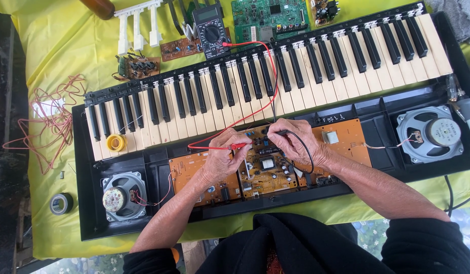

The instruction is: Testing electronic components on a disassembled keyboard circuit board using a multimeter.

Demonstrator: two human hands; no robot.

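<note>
Head view: an opened electronic keyboard point(275, 91) lies across a bench covered in yellow cloth point(57, 45), its lower panel removed so that the orange circuit boards and two speakers are exposed. The left hand point(222, 160) is closed around a red multimeter probe point(238, 146), held between thumb and fingers with its tip laid against the central circuit board point(268, 167). The right hand point(295, 144) is closed around a black probe point(281, 132), whose tip is set on the same board, just beside the red one. Both leads are traced back over the keys to a digital multimeter point(210, 31) resting near the far edge of the bench, between a small brown board point(180, 47) and a green circuit board point(269, 18).

The step in hand is judged to be a measurement across two points of the central board. The next move would call for both tips to be kept steady on their contacts while the meter display is read, without the leads being dragged across neighbouring components.

A left speaker point(122, 197) and a right speaker point(430, 133) sit at either end of the case. A tangle of red wire point(49, 122) and a roll of tape point(61, 203) lie toward the left edge.
</note>
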